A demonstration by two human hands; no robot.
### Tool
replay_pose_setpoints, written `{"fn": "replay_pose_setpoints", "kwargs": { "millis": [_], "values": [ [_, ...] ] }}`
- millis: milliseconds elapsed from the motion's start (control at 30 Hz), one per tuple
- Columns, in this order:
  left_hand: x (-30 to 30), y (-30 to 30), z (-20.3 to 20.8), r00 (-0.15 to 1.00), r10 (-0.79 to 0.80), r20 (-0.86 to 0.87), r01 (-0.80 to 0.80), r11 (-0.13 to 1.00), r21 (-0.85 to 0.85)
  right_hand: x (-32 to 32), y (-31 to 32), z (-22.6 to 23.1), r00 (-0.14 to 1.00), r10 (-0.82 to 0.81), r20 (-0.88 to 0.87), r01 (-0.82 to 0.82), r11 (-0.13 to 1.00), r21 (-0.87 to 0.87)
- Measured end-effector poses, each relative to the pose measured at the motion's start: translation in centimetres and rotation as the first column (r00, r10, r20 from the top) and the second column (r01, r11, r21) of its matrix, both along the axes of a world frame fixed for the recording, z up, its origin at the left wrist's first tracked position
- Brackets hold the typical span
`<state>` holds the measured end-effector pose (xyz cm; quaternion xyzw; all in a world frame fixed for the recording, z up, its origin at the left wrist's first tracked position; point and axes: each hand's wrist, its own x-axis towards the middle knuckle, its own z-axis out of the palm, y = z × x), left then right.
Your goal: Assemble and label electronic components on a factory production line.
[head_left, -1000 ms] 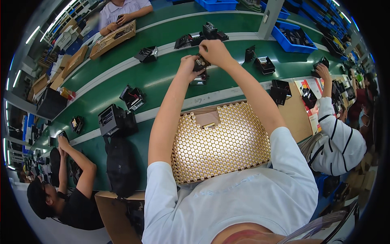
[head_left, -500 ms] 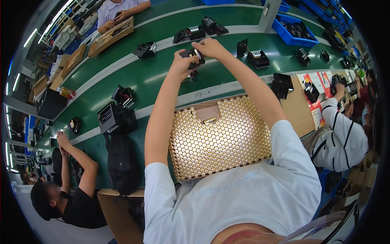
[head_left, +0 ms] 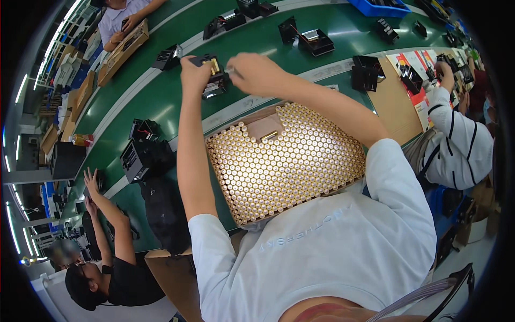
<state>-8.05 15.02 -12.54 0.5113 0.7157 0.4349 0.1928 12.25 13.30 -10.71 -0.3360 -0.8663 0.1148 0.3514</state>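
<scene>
Over the green conveyor belt, my left hand point(head_left: 196, 76) grips a small black plastic casing point(head_left: 201, 60) by its left side. Gold-coloured batteries point(head_left: 215, 66) show in the casing's open slot. Just right of it hovers my right hand point(head_left: 253, 74), fingers curled and apart from the casing; a small greyish bit shows at the fingertips, too blurred to name. Below the casing another black device point(head_left: 214, 88) rests on the belt. Closer to me stands a shallow carton point(head_left: 234, 218) packed with upright batteries point(head_left: 289, 166); one battery point(head_left: 269, 137) lies on its side in a gap at the far edge.
Black devices with opened lids point(head_left: 314, 42) sit along the belt point(head_left: 171, 102). To the left are a black box-shaped unit point(head_left: 140, 160) and a black bag point(head_left: 163, 214). Co-workers sit left, right and across. A blue bin point(head_left: 382, 7) stands at the far right.
My right hand has come away from the casing, to its right. My left hand has carried the casing leftward. The whole view has shifted and tilted.
</scene>
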Motion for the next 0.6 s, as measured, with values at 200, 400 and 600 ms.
{"fn": "replay_pose_setpoints", "kwargs": {
  "millis": [200,400,600],
  "values": [
    [-0.5,-0.8,0.0,0.748,0.106,-0.655,-0.231,0.967,-0.108,4.0,-7.9,0.6,0.793,0.448,0.413,-0.262,0.863,-0.433],
    [2.7,0.4,-0.3,0.600,0.116,-0.791,-0.023,0.992,0.127,3.9,-10.2,-3.5,0.836,0.416,0.357,-0.305,0.894,-0.328],
    [6.7,4.3,-0.7,0.745,-0.188,-0.640,0.248,0.969,0.003,3.5,-10.7,-3.3,0.861,0.361,0.358,-0.276,0.923,-0.268]
  ]
}}
